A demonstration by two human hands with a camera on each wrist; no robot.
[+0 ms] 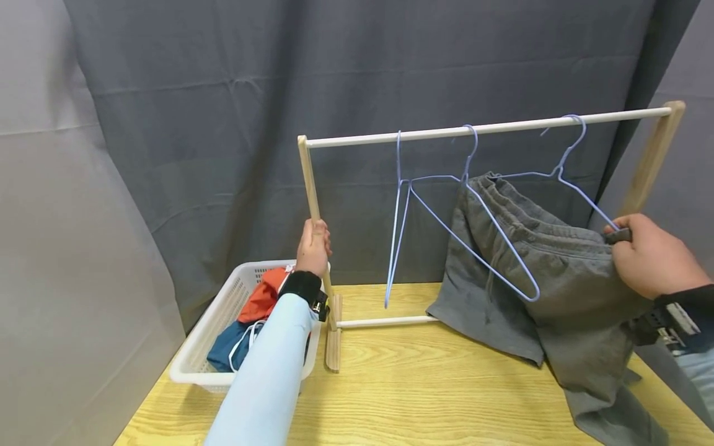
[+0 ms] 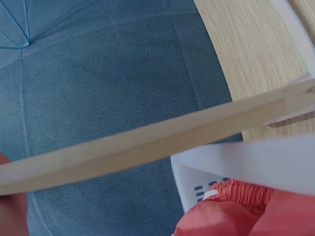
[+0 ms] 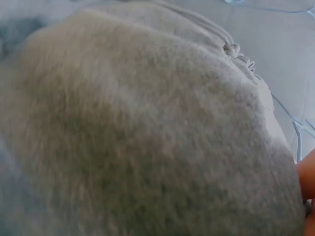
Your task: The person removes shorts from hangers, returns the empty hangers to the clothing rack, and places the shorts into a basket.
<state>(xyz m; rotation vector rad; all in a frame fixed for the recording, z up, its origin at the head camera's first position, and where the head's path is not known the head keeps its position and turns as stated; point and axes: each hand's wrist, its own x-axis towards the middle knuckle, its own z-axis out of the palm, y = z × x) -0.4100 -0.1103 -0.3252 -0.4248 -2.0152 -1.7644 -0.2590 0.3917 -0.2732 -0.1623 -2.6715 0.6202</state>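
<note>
My left hand (image 1: 313,248) grips the left wooden post (image 1: 308,179) of a clothes rack; in the left wrist view that post (image 2: 147,142) runs slantwise, with part of the hand at the left edge. Grey drawstring shorts (image 1: 563,266) hang at the right on a blue wire hanger (image 1: 569,176), which hooks over the white rail (image 1: 357,140). My right hand (image 1: 652,254) pinches the waistband at the hanger's right end. Cloth of the shorts (image 3: 162,128) fills most of the right wrist view, with a knotted drawstring showing and fingertips at the right edge.
Two more blue wire hangers, a middle one (image 1: 502,232) in front of the shorts and a left one (image 1: 395,241), hang from the rail. At left, a white basket (image 1: 186,362) holds a red garment (image 1: 262,296) and a blue one (image 1: 229,344) on the wooden table (image 1: 390,384).
</note>
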